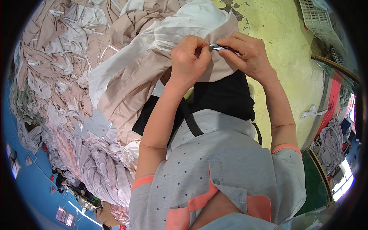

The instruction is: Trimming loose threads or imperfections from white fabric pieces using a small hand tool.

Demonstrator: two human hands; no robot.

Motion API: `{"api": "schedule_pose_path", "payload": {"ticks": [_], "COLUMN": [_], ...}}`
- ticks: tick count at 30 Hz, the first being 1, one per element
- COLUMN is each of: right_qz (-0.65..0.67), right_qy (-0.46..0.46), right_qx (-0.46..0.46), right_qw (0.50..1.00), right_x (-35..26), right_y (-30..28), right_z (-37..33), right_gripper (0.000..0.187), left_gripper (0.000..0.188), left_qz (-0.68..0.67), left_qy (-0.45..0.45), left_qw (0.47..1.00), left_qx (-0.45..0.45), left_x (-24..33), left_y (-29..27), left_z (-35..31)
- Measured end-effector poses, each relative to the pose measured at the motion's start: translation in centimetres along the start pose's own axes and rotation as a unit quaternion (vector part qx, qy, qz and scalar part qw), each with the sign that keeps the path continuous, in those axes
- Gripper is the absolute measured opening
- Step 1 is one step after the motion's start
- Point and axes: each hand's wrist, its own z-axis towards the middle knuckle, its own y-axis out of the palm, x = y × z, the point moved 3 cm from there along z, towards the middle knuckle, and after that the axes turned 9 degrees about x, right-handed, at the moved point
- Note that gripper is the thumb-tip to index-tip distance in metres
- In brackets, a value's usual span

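Note:
Over my lap lies a beige and white garment, its folds running off to the left. My left hand pinches a bit of the cloth's edge between thumb and fingers; the exact spot is hidden by the fingertips. Small metal thread snips are in my right hand, closed round them. The blades point left and their tips meet the cloth right at my left fingertips.
A big heap of beige, white and pinkish cloth fills the left side. The worn yellow floor stretches to the right. A white plastic basket stands at the upper right. A scrap of white cloth lies on the floor at the right.

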Motion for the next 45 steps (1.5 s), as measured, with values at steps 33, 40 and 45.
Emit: {"api": "schedule_pose_path", "payload": {"ticks": [33, 40, 45], "right_qz": [0.162, 0.22, 0.162], "right_qy": [0.129, 0.189, 0.141], "right_qx": [0.051, 0.071, 0.034], "right_qw": [0.977, 0.954, 0.976], "right_x": [1.7, 2.4, 1.7], "right_y": [1.5, 2.5, 1.8], "right_z": [-2.2, -3.0, -2.3], "right_gripper": [0.027, 0.029, 0.029], "left_gripper": [0.018, 0.018, 0.015], "left_qz": [-0.044, 0.075, 0.075], "left_qy": [-0.027, 0.136, 0.15], "left_qw": [0.998, 0.988, 0.986], "left_qx": [-0.039, -0.02, -0.013], "left_x": [-0.3, -0.6, -0.4], "left_y": [-0.7, 0.1, 0.0], "left_z": [-0.5, -0.4, -0.6]}}
